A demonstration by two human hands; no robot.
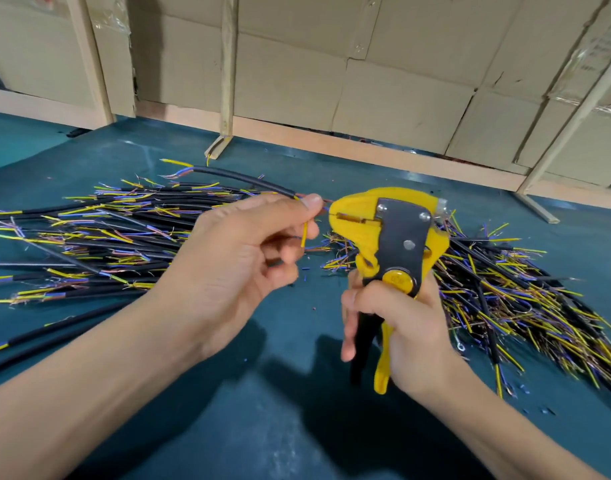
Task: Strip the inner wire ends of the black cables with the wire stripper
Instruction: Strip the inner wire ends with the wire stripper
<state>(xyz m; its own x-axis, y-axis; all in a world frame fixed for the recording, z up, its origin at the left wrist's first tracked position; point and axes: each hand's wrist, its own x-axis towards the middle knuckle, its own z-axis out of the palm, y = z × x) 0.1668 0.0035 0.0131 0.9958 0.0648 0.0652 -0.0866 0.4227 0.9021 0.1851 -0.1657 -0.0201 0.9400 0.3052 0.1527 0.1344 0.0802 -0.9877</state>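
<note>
Stripper [383, 233] upright at 3 o'clock, right hand [397, 327] wrapped round its handles; left hand [238, 247] pinches cable [241, 181] at its mouth.
Feed one thin wire squarely into the yellow plastic jaws, then squeeze steadily. Cable: matte black sheath, yellow and blue cores. Piles [89, 233] on teal desk [262, 393].

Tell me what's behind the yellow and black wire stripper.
Behind the yellow and black wire stripper, a pile of black cables with yellow, blue and copper ends lies on the teal mat. The stripper covers the pile's near edge.
</note>
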